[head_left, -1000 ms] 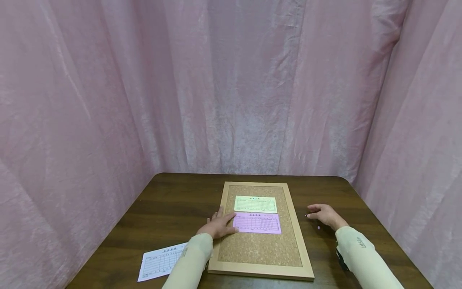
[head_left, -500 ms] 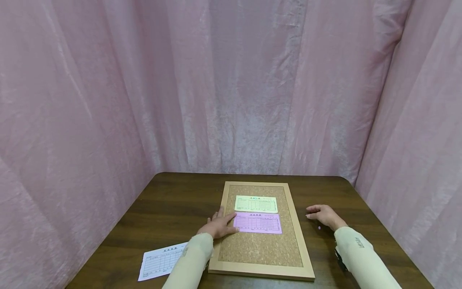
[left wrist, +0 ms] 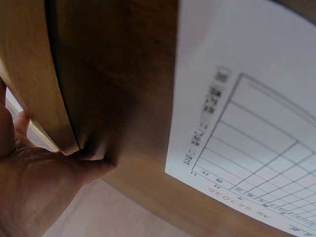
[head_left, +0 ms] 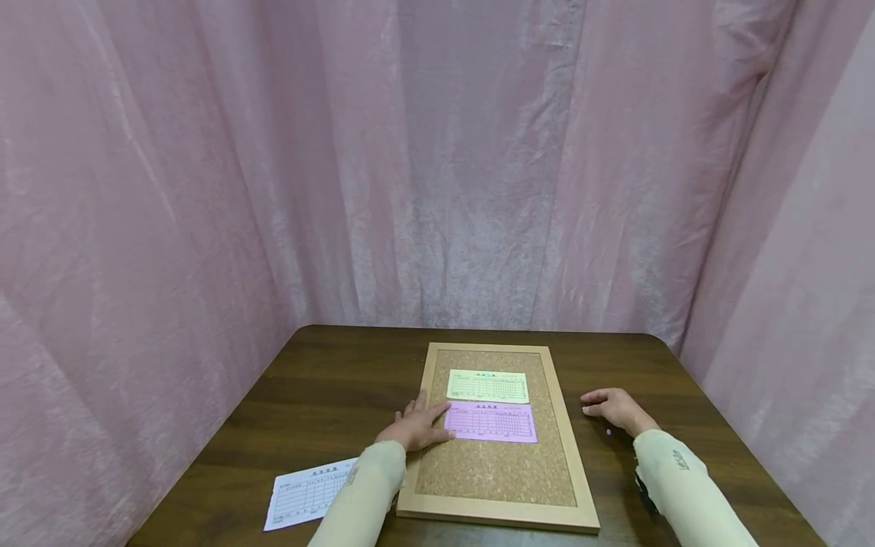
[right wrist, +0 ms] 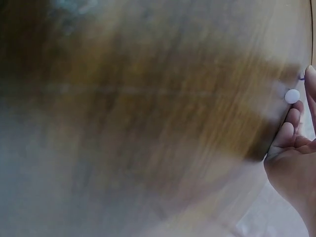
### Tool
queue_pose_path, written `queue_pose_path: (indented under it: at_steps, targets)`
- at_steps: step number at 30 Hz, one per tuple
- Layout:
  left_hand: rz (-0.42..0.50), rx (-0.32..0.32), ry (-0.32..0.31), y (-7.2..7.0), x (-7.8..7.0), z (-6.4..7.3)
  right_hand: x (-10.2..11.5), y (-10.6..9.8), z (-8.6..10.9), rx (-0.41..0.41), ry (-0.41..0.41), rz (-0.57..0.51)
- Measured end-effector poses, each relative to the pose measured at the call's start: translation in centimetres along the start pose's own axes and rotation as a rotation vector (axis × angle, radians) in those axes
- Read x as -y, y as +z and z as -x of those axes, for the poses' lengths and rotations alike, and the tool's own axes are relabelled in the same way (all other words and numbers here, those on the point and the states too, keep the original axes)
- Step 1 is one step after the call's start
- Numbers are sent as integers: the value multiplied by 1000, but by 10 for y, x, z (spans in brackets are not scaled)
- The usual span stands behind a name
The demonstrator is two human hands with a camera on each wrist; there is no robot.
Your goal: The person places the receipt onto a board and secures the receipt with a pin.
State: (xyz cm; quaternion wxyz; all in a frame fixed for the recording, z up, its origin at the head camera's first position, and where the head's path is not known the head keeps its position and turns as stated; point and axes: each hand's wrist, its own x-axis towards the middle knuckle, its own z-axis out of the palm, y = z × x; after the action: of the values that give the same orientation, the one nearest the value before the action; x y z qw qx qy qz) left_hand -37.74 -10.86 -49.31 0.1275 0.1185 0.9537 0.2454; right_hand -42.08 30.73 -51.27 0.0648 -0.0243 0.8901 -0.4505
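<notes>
My left hand (head_left: 415, 430) rests spread on the left edge of a wood-framed cork board (head_left: 495, 471). Its fingertips reach the left edge of a purple printed slip (head_left: 491, 422); a pale green slip (head_left: 488, 386) lies above it. In the left wrist view, fingers (left wrist: 91, 168) lie against the frame's edge. Right of the board, my right hand (head_left: 620, 410) is low over the table, thumb and forefinger toward the board. A round whitish piece (right wrist: 292, 96) is close to its fingers, with a tiny bluish bit at one fingertip. Whether the fingers pinch anything is unclear.
A white printed slip (head_left: 309, 494) lies on the dark wooden table (head_left: 328, 380), partly behind my left sleeve. One small purple piece (head_left: 608, 432) sits on the table just below my right hand. Pink curtains (head_left: 437, 167) hang behind and at both sides.
A tiny dark spot that showed at the right fingertips a second ago is no longer distinct. Both hands hold nearly the same place; the view has shifted slightly.
</notes>
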Motion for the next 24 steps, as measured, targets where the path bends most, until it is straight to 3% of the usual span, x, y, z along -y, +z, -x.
queue_pose_path:
  at_steps: [24]
  targets:
    - [-11,3,5,-1,2,-1,2,0,7,-12,25,5]
